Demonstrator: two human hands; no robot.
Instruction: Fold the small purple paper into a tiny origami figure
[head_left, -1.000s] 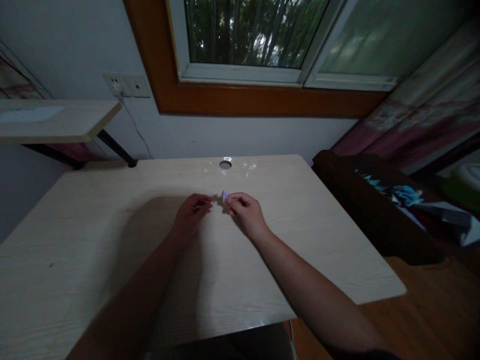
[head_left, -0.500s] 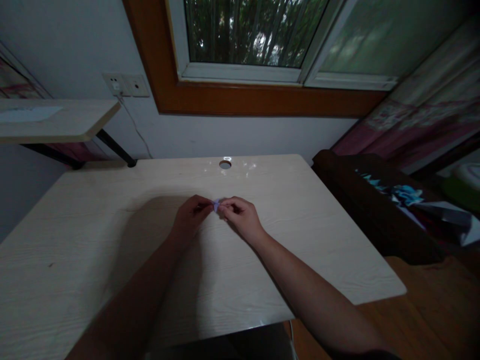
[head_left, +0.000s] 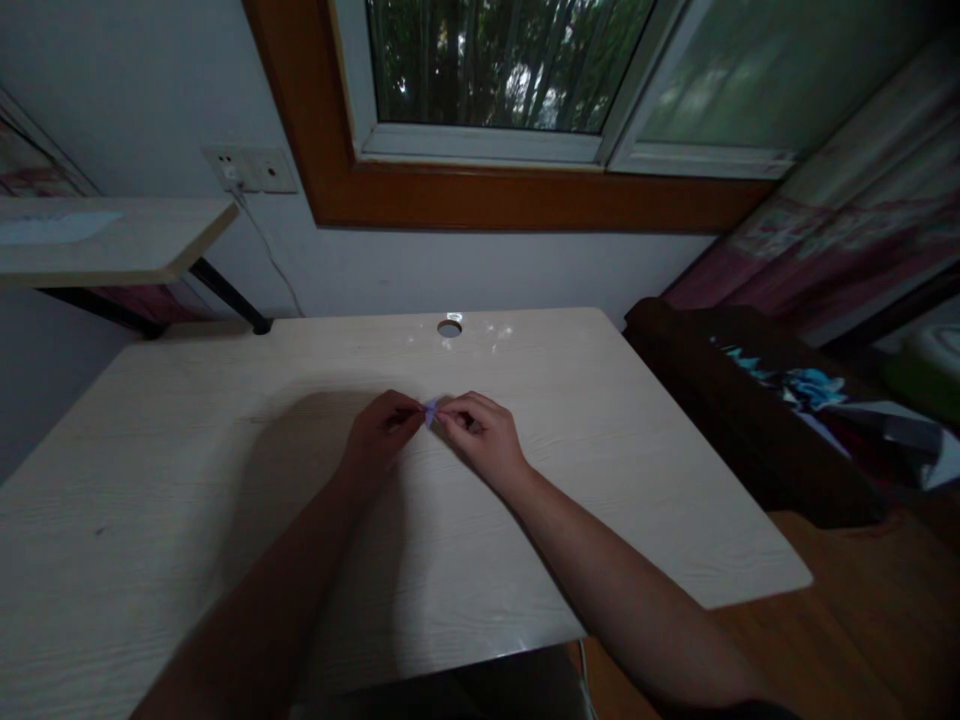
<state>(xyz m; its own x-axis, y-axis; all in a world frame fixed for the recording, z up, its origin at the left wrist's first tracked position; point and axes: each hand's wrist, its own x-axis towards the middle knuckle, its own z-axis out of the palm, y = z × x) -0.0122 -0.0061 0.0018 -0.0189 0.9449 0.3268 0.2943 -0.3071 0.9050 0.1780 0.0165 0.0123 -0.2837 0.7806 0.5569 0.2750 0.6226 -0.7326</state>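
Between my fingertips is a small light-purple piece that looks like folded paper; its exact shape is too small to make out. My left hand pinches its left side between thumb and fingers. From the other side, my right hand grips it in a similar pinch. Both hands are just over the middle of the pale wood-grain desk, close together, and the fingers hide part of the piece.
A round cable hole lies near the desk's back edge. At the left, a raised shelf stands on black legs. To the right is a dark wooden piece of furniture with blue and white items. A window is behind.
Almost nothing differs. The purple piece appears slightly turned between my fingertips, and both hands keep their pinch in nearly the same place.
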